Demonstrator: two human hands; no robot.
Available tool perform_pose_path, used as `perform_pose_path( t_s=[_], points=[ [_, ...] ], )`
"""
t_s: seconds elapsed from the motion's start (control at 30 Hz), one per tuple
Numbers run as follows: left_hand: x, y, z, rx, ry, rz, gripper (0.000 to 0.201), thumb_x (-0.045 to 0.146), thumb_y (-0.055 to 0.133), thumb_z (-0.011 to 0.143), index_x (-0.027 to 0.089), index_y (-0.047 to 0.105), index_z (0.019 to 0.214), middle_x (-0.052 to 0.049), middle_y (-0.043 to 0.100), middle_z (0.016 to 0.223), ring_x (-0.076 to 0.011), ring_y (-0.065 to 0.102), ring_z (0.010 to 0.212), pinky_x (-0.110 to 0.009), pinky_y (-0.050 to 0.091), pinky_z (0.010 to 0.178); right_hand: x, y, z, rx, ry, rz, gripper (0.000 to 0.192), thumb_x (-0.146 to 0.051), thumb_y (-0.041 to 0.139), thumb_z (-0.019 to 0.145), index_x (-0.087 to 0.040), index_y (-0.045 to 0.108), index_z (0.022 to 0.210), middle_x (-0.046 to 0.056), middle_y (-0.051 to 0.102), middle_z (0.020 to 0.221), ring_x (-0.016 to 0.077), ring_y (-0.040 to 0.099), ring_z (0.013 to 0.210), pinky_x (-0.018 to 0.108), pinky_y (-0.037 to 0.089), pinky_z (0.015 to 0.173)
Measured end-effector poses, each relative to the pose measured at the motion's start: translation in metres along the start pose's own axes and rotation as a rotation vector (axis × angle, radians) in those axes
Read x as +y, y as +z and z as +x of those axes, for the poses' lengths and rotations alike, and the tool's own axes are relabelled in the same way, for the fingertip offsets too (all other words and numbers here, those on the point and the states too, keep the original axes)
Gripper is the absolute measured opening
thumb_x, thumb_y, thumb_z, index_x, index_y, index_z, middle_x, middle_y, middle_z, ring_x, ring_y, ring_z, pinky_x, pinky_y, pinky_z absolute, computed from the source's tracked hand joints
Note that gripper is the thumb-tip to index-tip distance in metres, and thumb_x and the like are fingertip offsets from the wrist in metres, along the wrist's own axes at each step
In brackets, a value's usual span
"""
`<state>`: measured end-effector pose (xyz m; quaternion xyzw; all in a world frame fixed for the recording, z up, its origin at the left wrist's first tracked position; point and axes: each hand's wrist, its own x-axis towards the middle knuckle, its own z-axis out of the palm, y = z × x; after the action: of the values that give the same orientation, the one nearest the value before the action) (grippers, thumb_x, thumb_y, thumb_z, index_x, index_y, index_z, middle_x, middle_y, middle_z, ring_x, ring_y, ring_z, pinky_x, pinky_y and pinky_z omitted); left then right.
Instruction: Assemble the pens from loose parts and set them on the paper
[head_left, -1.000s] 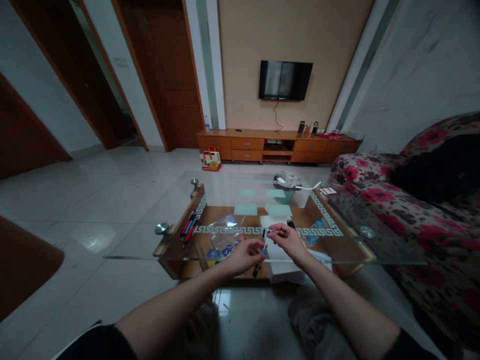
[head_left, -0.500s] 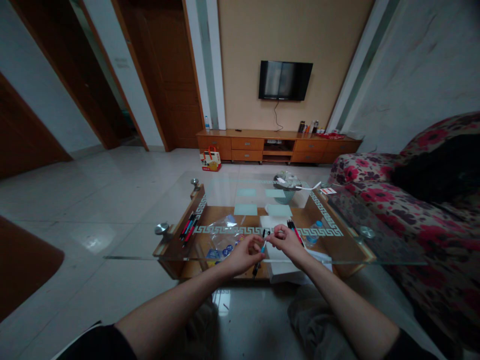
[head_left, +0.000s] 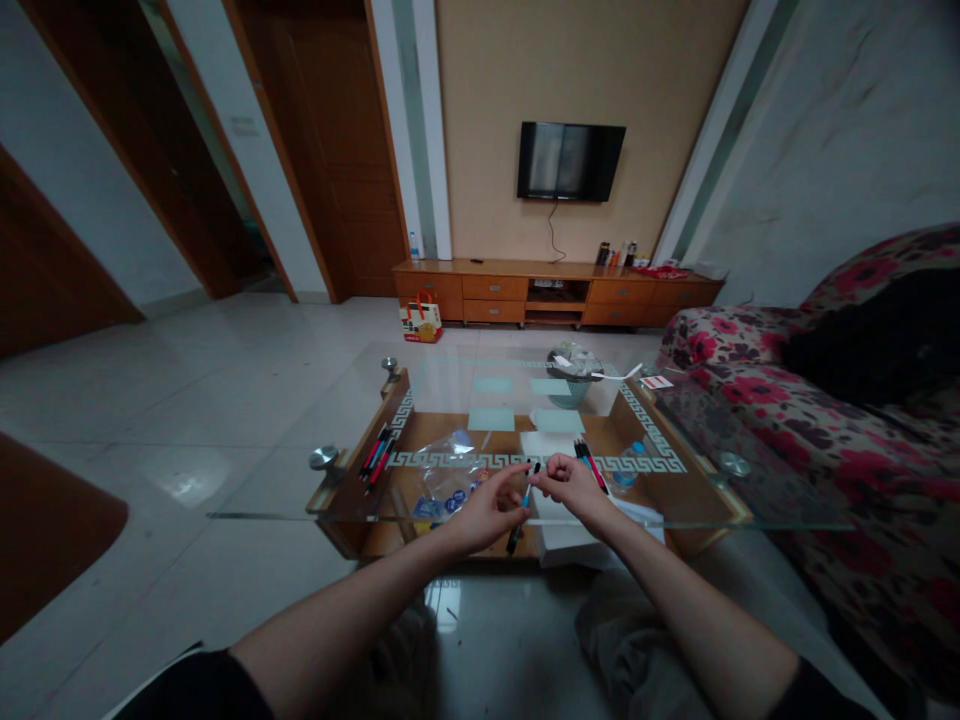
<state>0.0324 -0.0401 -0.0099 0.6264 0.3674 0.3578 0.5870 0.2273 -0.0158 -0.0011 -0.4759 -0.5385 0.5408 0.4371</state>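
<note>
My left hand [head_left: 491,510] is over the near edge of the glass table, its fingers closed around a slim pen [head_left: 526,494] with a light-blue lower part. My right hand [head_left: 566,484] pinches at the upper end of this pen, beside a small black piece [head_left: 534,467]; exactly what its fingertips hold is too small to make out. Just below the hands a black pen-like piece [head_left: 514,541] shows. A bunch of red and black pens [head_left: 377,460] lies to the left, and another group of pens [head_left: 592,467] is right behind my right hand.
The glass tabletop [head_left: 285,480] has metal supports. Clear plastic packaging [head_left: 448,462], a white box [head_left: 559,545] and a blue-capped bottle [head_left: 630,468] are near the hands. Beyond the table stands a waste basket [head_left: 574,388]. A flowered sofa [head_left: 757,400] is at right.
Both hands stay in almost the same place. The fingers shift slightly at the pen's top, and the black piece there now sits a little differently.
</note>
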Motion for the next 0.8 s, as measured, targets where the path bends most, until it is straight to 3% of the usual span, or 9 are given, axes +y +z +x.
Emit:
perform_pose_path(
  t_s=[0.47, 0.8],
  points=[
    [0.0009, 0.0, 0.0017, -0.007, 0.0, 0.039, 0.062, 0.022, 0.068, 0.076, 0.022, 0.048, 0.134, -0.001, 0.053, 0.088, -0.0082, 0.053, 0.065, -0.027, 0.05, 0.064, 0.0019, -0.0004, -0.0005, -0.014, -0.024, -0.004, 0.042, -0.045, 0.079, 0.063, -0.02, 0.046, 0.068, -0.003, 0.058, 0.058, 0.0105, 0.049, 0.052, 0.022, 0.031, 0.049],
    [-0.0047, -0.001, 0.0017, -0.002, 0.021, 0.064, 0.061, 0.024, 0.072, 0.074, 0.022, 0.051, 0.131, -0.003, 0.055, 0.089, -0.0098, 0.054, 0.07, -0.025, 0.049, 0.066, 0.0081, -0.0007, 0.0015, -0.027, -0.023, -0.029, 0.044, -0.048, 0.079, 0.061, -0.021, 0.045, 0.067, -0.001, 0.061, 0.062, 0.0122, 0.053, 0.055, 0.023, 0.035, 0.05]
  ],
)
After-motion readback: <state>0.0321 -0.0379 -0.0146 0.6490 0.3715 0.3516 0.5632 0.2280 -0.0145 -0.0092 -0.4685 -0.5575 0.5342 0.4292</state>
